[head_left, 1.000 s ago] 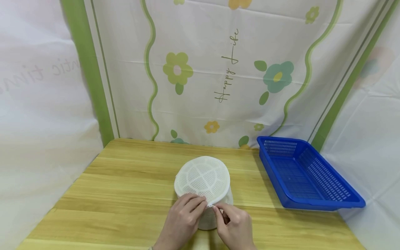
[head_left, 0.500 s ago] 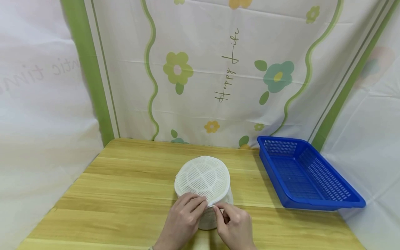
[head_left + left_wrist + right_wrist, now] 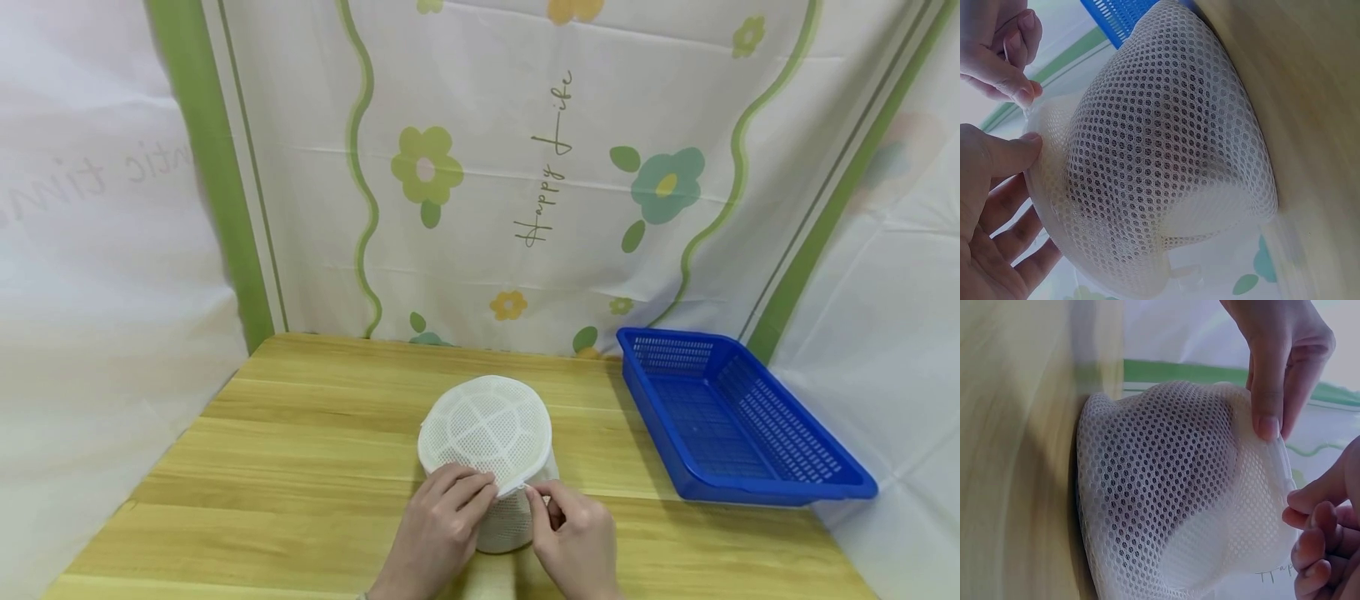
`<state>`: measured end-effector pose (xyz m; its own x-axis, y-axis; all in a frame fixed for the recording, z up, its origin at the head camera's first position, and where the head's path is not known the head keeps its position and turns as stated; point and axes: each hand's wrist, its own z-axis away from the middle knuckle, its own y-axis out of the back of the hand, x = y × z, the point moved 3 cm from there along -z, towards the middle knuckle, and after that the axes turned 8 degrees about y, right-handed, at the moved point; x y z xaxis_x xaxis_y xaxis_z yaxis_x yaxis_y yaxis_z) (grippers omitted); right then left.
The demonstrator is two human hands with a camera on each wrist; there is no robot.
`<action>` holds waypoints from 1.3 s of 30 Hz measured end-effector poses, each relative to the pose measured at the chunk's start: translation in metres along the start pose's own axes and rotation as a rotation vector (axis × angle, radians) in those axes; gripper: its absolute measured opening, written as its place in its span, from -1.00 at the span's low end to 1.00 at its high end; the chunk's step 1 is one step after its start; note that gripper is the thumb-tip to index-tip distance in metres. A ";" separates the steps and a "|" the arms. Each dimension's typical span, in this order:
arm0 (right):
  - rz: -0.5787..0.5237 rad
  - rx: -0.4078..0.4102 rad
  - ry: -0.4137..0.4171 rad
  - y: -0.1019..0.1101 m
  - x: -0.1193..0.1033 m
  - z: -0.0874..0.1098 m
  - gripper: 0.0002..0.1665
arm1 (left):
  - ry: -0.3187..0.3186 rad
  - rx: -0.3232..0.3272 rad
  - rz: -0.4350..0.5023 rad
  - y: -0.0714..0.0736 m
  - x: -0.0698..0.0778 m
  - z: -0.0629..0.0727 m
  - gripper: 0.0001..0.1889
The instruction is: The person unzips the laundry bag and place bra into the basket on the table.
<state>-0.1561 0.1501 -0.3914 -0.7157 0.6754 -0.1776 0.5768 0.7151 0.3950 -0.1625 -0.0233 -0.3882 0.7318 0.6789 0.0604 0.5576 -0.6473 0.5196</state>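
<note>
A white mesh laundry bag (image 3: 486,423) stands on the table, its round, ribbed top facing up. The left hand (image 3: 441,523) grips the near rim, with fingers over the top and the thumb (image 3: 1017,153) against the side in the left wrist view. Just right of it, the right hand (image 3: 576,533) pinches the small zipper pull (image 3: 524,486) at the rim between thumb and forefinger. Its other fingers curl inward in the right wrist view. Something dark shows faintly through the mesh side (image 3: 1154,469); its kind cannot be made out.
A blue perforated plastic basket (image 3: 678,454) stands at the right of the wooden table (image 3: 300,467). Behind the table hangs a white curtain (image 3: 480,208) with printed flowers, and further white sheets hang at both sides.
The right hand has moved a little to the right along the near rim, drawing the zipper pull with it. The left hand and the bag stay almost where they were.
</note>
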 end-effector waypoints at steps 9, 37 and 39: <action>-0.004 -0.001 -0.005 -0.001 0.001 -0.001 -0.80 | 0.007 -0.005 0.002 0.000 -0.001 0.000 -0.64; -0.100 -0.088 0.098 -0.006 -0.005 0.001 -0.77 | -0.012 0.029 0.034 -0.002 0.001 0.000 -0.65; -0.107 -0.096 0.106 -0.007 -0.006 0.000 -0.78 | -0.019 0.040 0.032 -0.002 0.001 0.000 -0.65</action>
<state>-0.1554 0.1412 -0.3931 -0.8117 0.5696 -0.1291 0.4583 0.7582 0.4639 -0.1632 -0.0216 -0.3890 0.7567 0.6510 0.0603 0.5485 -0.6824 0.4831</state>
